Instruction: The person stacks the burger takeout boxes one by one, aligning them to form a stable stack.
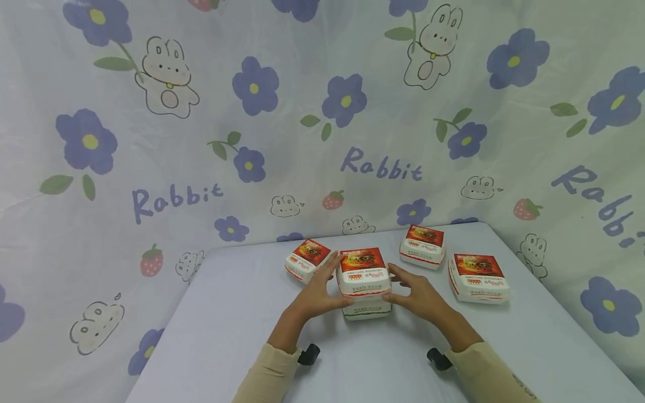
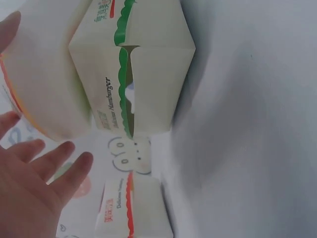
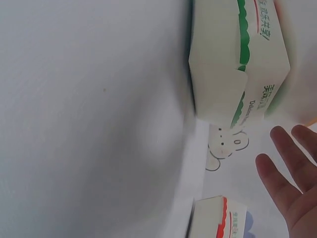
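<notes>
Two hamburger boxes stand one above the other in front of me. The upper box (image 1: 363,271) has a red top with a burger picture and red trim. Below it, the lower box (image 1: 368,309) shows green scalloped trim and sits on the table. My left hand (image 1: 316,292) grips the upper box's left side, thumb near its lower front corner. On the opposite side my right hand (image 1: 419,295) holds the same box, thumb at the front and fingers along the side. In the left wrist view, the green-trimmed box (image 2: 153,84) shows a small opening along its seam.
One red-topped box (image 1: 308,258) lies to the left behind my left hand. To the right are two more, a farther box (image 1: 423,246) and a nearer box (image 1: 478,278). A curtain (image 1: 297,157) printed with rabbits and flowers hangs behind the white-covered table (image 1: 221,313).
</notes>
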`<state>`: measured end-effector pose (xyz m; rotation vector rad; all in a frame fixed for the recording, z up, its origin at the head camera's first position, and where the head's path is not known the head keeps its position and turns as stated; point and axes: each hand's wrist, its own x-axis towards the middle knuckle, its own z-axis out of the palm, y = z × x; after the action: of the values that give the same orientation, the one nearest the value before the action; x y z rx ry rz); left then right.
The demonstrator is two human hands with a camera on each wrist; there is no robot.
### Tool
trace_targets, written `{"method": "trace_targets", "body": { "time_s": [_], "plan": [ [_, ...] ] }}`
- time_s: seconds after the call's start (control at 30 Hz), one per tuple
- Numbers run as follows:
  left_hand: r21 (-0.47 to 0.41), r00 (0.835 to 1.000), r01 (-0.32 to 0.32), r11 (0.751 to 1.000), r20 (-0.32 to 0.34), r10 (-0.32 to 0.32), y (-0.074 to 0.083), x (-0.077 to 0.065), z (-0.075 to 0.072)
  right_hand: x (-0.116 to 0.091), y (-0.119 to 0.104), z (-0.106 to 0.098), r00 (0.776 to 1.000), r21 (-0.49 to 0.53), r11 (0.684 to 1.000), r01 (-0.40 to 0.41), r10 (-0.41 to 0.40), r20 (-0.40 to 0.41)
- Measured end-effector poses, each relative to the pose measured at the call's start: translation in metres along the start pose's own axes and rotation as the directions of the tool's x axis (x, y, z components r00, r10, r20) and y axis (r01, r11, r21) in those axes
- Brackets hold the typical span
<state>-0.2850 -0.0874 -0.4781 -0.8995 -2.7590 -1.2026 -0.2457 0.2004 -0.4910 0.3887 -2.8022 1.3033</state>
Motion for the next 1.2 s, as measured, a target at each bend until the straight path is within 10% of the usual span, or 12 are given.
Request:
{"method": "trace_targets", "body": {
  "time_s": [0.67,1.2],
  "plan": [
    [0.097,0.997,0.074,0.993,-0.027,-0.072,-0.015,-0.016,-0.035,0.001,-0.005,-0.004,0.999,0.032,0.999,0.018,-0.017,-0.044],
    [0.186,0.975,0.174,0.967,-0.172,-0.142,-0.067,-0.006,-0.076,0.006,-0.015,-0.005,0.984,-0.011,0.988,0.151,-0.152,-0.097]
  ]
}}
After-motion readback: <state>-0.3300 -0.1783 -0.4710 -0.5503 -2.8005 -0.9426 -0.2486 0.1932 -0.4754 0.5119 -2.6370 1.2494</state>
